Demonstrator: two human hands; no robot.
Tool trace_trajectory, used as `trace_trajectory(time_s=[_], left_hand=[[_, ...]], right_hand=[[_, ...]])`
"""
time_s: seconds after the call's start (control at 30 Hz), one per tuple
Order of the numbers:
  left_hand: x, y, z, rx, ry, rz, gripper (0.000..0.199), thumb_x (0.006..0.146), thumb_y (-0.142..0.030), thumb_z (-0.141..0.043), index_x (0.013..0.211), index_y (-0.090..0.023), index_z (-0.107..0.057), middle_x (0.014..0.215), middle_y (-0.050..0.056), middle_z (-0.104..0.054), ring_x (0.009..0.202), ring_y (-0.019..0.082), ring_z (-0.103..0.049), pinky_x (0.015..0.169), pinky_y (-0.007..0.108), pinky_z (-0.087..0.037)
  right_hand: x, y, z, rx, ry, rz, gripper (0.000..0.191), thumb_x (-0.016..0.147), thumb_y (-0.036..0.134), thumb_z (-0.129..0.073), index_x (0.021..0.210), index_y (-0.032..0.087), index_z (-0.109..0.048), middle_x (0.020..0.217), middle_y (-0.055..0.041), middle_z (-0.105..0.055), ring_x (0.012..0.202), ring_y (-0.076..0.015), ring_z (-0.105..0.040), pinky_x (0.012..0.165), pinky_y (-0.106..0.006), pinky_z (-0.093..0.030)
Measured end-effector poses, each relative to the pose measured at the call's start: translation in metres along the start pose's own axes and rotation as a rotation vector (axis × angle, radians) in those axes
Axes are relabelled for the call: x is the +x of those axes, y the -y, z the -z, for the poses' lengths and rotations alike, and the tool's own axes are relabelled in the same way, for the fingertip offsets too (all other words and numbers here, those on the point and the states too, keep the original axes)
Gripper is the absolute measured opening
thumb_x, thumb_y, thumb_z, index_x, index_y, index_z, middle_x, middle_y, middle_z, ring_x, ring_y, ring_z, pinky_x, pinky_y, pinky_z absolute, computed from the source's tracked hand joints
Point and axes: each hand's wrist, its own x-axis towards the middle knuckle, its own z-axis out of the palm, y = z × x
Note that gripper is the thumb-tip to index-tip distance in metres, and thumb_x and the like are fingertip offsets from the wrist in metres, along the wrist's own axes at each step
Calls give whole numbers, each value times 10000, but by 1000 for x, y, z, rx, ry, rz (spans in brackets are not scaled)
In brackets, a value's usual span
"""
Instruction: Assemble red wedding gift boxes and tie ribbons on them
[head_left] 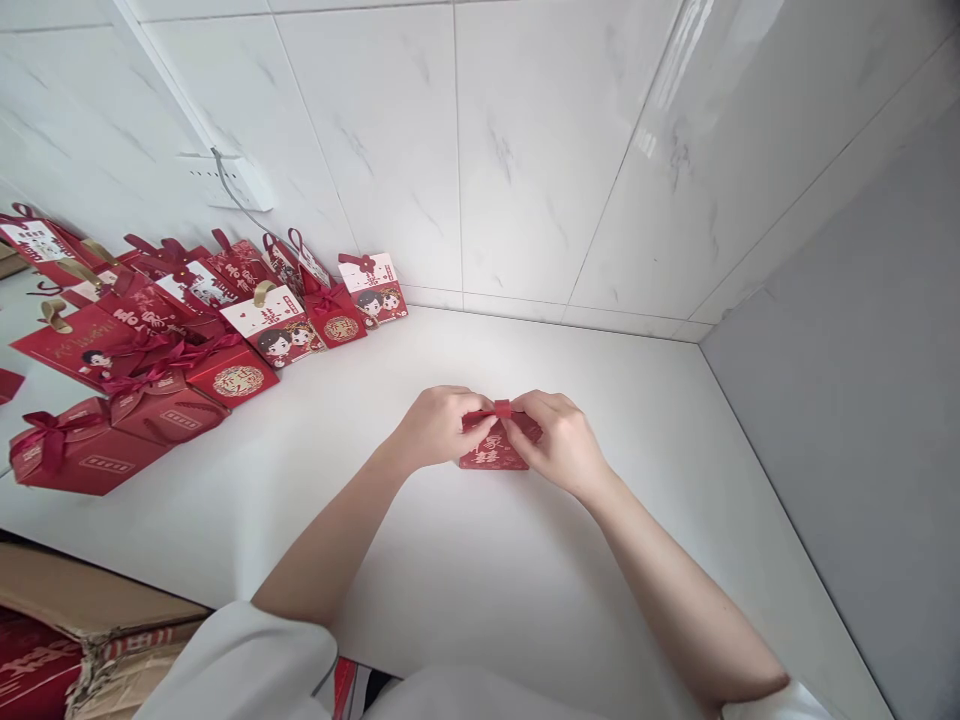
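Note:
A small red gift box (pixel 493 455) with pale printed characters stands on the white table in front of me. At its top edge is a red ribbon (pixel 502 408), with a short raised loop or tab in the middle. My left hand (pixel 441 428) pinches the ribbon at the left of that loop, thumb and fingers pressed together. From the other side my right hand (pixel 561 438) closes thumb and fingers on the ribbon's right part. Both hands cover the box's upper corners, and the exact shape of the ribbon is partly hidden.
Several red gift boxes (pixel 232 380) with ribbons and handles are grouped at the left along the tiled wall (pixel 390 130). A wall socket (pixel 240 183) with a grey cable sits above them. An open cardboard box (pixel 90 590) is at lower left; a grey panel (pixel 847 400) borders the right.

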Motion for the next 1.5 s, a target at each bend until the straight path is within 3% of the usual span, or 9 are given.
trace_trajectory(time_s=[0.13, 0.33, 0.6, 0.7, 0.83, 0.97, 1.17, 1.33, 1.5], left_hand=[[0, -1, -1, 64, -9, -2, 162, 824, -230, -545, 853, -209, -703, 735, 14, -681, 675, 134, -594, 646, 248, -421], [2, -3, -3, 78, -36, 0, 115, 759, -207, -537, 685, -198, -624, 603, -4, -602, 571, 121, -507, 585, 249, -368], [3, 1, -14, 29, -98, -34, 98, 738, -206, -552, 644, -195, -578, 568, -12, -561, 561, 124, -468, 645, 265, -406], [3, -2, -9, 6, -53, 18, 114, 786, -218, -534, 717, -198, -622, 631, -4, -608, 609, 130, -519, 654, 266, -410], [3, -4, 9, -172, 95, 123, 173, 855, -288, -524, 931, -223, -665, 914, 3, -701, 812, 145, -619, 707, 247, -448], [3, -2, 21, -279, 126, 177, 184, 837, -288, -568, 984, -233, -664, 1040, -10, -703, 950, 160, -634, 768, 241, -472], [2, -2, 11, -270, 95, 153, 131, 835, -305, -610, 919, -228, -675, 962, -12, -701, 892, 150, -639, 765, 246, -479], [1, -1, 9, -221, 83, 20, 132, 877, -283, -564, 871, -191, -659, 889, 16, -684, 808, 138, -625, 718, 245, -467], [2, 1, 14, -221, 147, -92, 145, 893, -252, -532, 884, -178, -657, 867, 30, -684, 814, 143, -620, 739, 252, -461]], right_hand=[[0, 2, 0, 8, 3, -4, 102, 901, 222, -503, 918, 215, -603, 812, -36, -671, 704, -176, -590, 754, -345, -439], [-2, 3, -5, 7, -25, -18, 52, 854, 197, -530, 863, 217, -577, 779, -29, -652, 672, -174, -558, 718, -328, -441], [-2, 1, -10, 74, -37, -67, 42, 833, 211, -560, 850, 231, -593, 753, -21, -656, 685, -191, -575, 726, -342, -452], [0, 0, -4, 183, 27, -160, 97, 868, 236, -545, 906, 241, -634, 821, -23, -688, 698, -186, -603, 692, -327, -472], [5, -5, 12, 341, 122, -250, 152, 905, 286, -535, 985, 259, -661, 919, -17, -707, 737, -171, -629, 670, -300, -497], [7, -9, 20, 348, 97, -226, 133, 908, 291, -545, 955, 248, -663, 922, -22, -703, 807, -181, -637, 707, -309, -494], [5, -9, 15, 348, 118, -176, 83, 908, 295, -565, 923, 243, -628, 926, -25, -679, 766, -167, -615, 670, -302, -488], [3, -10, 16, 298, 201, -59, 103, 951, 294, -490, 950, 236, -576, 920, -42, -652, 794, -179, -594, 662, -305, -474], [2, -17, 19, 305, 243, 47, 84, 928, 292, -536, 965, 240, -590, 957, -43, -673, 839, -188, -612, 674, -302, -471]])
